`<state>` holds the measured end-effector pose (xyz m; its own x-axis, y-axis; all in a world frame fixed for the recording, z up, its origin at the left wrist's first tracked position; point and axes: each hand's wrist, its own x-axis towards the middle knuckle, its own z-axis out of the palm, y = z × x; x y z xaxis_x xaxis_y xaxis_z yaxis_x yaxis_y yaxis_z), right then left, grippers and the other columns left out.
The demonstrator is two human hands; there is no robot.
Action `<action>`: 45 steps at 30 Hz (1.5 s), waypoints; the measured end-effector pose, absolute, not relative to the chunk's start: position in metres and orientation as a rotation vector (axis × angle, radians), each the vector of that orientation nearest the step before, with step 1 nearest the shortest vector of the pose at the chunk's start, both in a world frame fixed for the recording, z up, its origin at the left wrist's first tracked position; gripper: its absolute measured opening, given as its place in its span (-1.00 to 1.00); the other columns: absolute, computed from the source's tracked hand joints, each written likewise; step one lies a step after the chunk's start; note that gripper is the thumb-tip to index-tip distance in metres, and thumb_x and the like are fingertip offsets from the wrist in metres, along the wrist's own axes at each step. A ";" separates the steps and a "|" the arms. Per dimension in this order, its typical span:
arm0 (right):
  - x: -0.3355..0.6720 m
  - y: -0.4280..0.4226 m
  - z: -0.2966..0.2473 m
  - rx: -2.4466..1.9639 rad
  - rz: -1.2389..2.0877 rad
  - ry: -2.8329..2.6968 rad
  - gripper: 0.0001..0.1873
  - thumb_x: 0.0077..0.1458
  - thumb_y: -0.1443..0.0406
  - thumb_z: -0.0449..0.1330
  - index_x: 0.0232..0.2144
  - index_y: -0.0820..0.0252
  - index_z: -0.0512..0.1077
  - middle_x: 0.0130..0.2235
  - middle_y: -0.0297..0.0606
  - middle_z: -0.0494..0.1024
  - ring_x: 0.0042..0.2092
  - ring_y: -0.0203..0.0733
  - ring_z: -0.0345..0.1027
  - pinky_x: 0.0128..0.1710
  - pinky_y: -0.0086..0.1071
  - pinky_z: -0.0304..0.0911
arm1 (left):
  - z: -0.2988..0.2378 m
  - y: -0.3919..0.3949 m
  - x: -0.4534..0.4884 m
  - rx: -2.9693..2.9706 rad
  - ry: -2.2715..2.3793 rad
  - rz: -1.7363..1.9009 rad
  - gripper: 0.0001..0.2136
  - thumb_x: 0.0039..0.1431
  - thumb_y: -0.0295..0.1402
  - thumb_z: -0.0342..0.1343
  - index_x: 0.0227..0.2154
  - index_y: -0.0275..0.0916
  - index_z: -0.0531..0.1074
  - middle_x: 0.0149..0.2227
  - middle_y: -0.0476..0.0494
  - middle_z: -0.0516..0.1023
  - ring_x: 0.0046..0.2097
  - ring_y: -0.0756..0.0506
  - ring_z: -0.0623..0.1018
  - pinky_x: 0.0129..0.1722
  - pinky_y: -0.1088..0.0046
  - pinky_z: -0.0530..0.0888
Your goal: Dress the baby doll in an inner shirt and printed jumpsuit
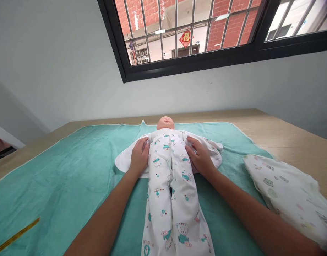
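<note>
A baby doll [165, 123] lies on its back, its head at the far end and eyes shut. White baby trousers [159, 185] printed with teal cartoon animals lie lengthwise over it, legs stretched toward me. Beneath them, a white baby top [127, 160] spreads out to both sides. My left hand [140, 155] rests along the left edge of the trousers near the waist, fingers loosely extended. On the opposite edge, my right hand [200, 155] touches the trousers with fingertips apart. The doll's limbs are hidden under the cloth.
A teal blanket [72, 170] covers much of the wooden table [283, 137]. At the right lies a folded white printed cloth [288, 188]. A yellow strip [16, 234] shows at lower left. Behind the table stands a wall with a dark-framed, barred window [190, 65].
</note>
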<state>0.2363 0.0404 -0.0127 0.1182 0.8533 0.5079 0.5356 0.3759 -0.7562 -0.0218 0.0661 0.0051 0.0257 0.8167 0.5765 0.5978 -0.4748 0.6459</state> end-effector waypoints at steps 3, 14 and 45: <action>0.226 0.039 -0.011 -1.228 0.633 -1.459 -0.52 0.20 0.03 0.06 0.10 0.06 0.33 0.21 -0.19 0.33 0.23 0.01 0.18 0.24 -0.03 0.11 | 0.014 0.057 -0.008 1.848 1.381 1.409 -0.71 0.30 -0.23 -0.07 -0.04 -0.19 0.43 0.03 -0.16 0.50 0.07 -0.13 0.46 0.12 0.26 0.36; 0.216 0.036 -0.006 -1.216 0.892 -1.466 -0.25 0.08 -0.04 0.16 0.25 0.01 0.11 0.32 -0.21 0.13 0.31 0.04 0.02 0.29 -0.02 -0.01 | 0.014 0.055 0.006 1.704 1.395 1.274 -0.61 0.23 -0.19 0.04 0.07 -0.20 0.30 0.14 -0.21 0.30 0.19 -0.14 0.32 0.22 0.27 0.22; 0.222 0.045 -0.002 -1.284 0.717 -1.578 -0.34 -0.01 0.00 0.23 0.08 0.13 0.24 0.13 -0.12 0.27 0.18 0.02 0.13 0.21 -0.12 0.08 | 0.011 0.055 0.005 1.788 1.479 1.297 -0.75 0.21 -0.17 0.06 -0.13 -0.19 0.34 -0.08 -0.14 0.41 -0.04 -0.11 0.42 0.01 0.32 0.34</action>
